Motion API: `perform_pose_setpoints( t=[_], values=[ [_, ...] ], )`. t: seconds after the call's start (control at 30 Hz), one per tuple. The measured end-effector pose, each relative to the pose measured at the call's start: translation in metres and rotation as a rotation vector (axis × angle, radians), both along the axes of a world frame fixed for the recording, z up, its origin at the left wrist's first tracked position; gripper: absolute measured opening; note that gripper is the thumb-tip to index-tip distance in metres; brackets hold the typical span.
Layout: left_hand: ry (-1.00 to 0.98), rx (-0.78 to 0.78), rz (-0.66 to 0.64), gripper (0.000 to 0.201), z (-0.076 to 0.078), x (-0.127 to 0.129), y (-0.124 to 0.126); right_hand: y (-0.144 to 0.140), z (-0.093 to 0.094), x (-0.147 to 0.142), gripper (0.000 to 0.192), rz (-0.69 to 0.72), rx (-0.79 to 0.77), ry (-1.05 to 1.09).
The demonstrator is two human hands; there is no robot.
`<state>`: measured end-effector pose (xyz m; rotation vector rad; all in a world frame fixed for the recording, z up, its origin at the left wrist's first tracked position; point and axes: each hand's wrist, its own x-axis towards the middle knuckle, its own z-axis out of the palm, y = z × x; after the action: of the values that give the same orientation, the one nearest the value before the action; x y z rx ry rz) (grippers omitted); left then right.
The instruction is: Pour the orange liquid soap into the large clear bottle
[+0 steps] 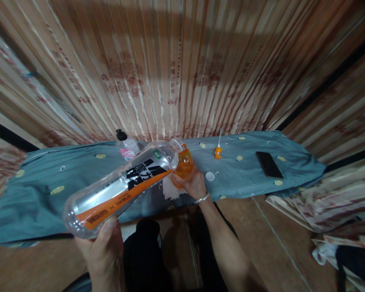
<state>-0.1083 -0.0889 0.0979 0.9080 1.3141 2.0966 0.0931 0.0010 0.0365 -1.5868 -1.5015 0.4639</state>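
Bottle-to-bottle transfer over a blue patterned cloth (48, 178) spread on the counter. Left of the small orange bottle (185, 164): large clear plastic bottle (121, 184) with black-and-orange label, tipped nearly flat, base cradled in left hand (101, 247), grip closed round its bottom, open neck brought right up to the orange bottle's mouth. Behind that neck, pump bottle (126, 145) with black top, upright. Orange bottle steadied upright by right hand (194, 184), grip wrapped about its lower half, white tissue (170, 188) tucked beneath, likely against drips. Just right of it, white cap (210, 176) lying loose; beyond, orange nozzle top (218, 151) with its tube, set aside. Farther right, black phone (269, 164), well apart.
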Motion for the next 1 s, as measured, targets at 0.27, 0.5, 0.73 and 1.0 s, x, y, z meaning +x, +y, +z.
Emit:
perform_pose_setpoints(
  t=[0.27,0.5,0.73,1.0],
  values=[
    [0.003,0.040,-0.013,0.039,0.0012,0.0001,0.0000,-0.0015,0.0021,-0.0006,0.055,0.017,0.003,0.023],
    [0.019,0.018,-0.023,0.038,0.0001,-0.0010,-0.0004,-0.0016,0.0013,0.0000,0.055,0.026,-0.009,0.018],
    [-0.045,0.052,-0.040,0.039,-0.0009,-0.0009,-0.0008,-0.0019,0.0013,0.0003,0.054,0.002,-0.025,0.013],
    [-0.060,0.074,-0.040,0.034,-0.0054,-0.0025,0.0005,-0.0018,-0.0006,0.0010,0.056,0.004,0.008,0.017]
  ],
)
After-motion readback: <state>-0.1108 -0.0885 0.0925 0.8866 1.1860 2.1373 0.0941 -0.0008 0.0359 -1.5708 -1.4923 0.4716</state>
